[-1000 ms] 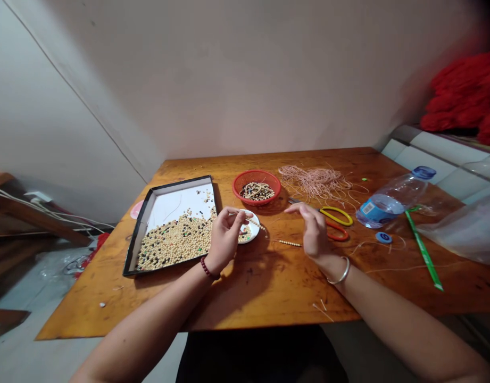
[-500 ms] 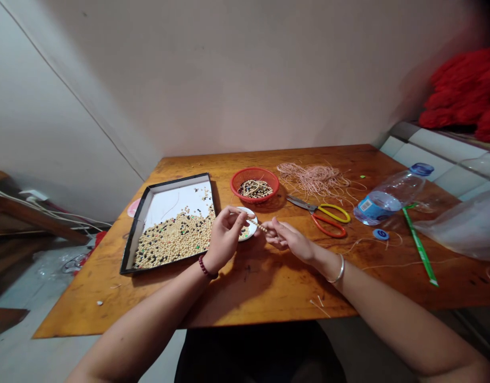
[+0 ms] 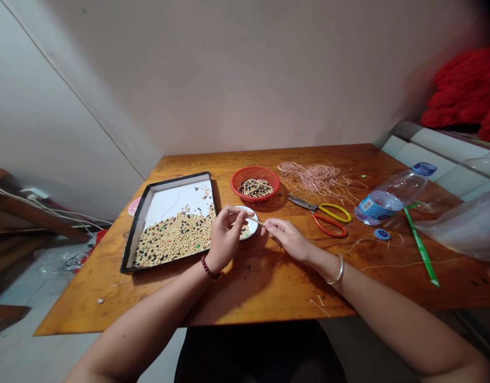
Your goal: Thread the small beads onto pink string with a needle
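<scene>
My left hand (image 3: 225,236) is raised over a small white dish (image 3: 248,230), its fingertips pinched on one end of a short string of pale beads (image 3: 257,221). My right hand (image 3: 287,238) sits just to the right, fingers closed on the other end of the same string. The two hands are almost touching above the wooden table (image 3: 268,276). A black-rimmed tray (image 3: 143,223) heaped with loose beads lies to the left of my left hand.
A red basket (image 3: 255,184) of beads stands behind the dish. Pink cord (image 3: 314,176), scissors (image 3: 324,215) with yellow and orange handles, a lying water bottle (image 3: 392,194), its blue cap (image 3: 382,234) and a green stick (image 3: 421,247) lie to the right.
My right hand has come in from the right, from near the scissors, and closed on the bead string beside my left hand. The left hand has stayed over the dish.
</scene>
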Motion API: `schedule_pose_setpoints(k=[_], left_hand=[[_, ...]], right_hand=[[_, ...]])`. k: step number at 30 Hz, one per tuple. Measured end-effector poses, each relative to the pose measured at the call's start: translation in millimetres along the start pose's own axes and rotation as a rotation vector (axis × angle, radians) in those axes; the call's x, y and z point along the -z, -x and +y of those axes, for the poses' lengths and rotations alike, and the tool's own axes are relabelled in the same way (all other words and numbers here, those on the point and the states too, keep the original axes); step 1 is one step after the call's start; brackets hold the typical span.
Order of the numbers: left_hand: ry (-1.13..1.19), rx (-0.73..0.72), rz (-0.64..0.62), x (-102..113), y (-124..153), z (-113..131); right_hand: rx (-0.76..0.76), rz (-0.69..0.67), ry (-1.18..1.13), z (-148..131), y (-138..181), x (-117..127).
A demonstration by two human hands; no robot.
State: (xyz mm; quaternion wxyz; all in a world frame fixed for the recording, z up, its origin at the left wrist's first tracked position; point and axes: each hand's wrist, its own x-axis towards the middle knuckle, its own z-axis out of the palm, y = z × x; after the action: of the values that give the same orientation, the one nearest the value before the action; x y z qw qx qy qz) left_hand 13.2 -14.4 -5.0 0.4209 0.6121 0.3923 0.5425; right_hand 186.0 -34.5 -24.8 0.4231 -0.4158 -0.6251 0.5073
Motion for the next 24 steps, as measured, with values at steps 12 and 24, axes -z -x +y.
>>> schedule_pose_setpoints(k=[12,24], left_hand=[[-0.016,0.002,0.025,1.4,-0.4,-1.2],[-0.017,0.01,-0.013,1.0,1.4,1.5]], right_hand=[[0.087,0.059,0.084,-0.2,-1.3,0.0],[0.014,-0.022,-0.013,0.9,-1.6,-0.2]])
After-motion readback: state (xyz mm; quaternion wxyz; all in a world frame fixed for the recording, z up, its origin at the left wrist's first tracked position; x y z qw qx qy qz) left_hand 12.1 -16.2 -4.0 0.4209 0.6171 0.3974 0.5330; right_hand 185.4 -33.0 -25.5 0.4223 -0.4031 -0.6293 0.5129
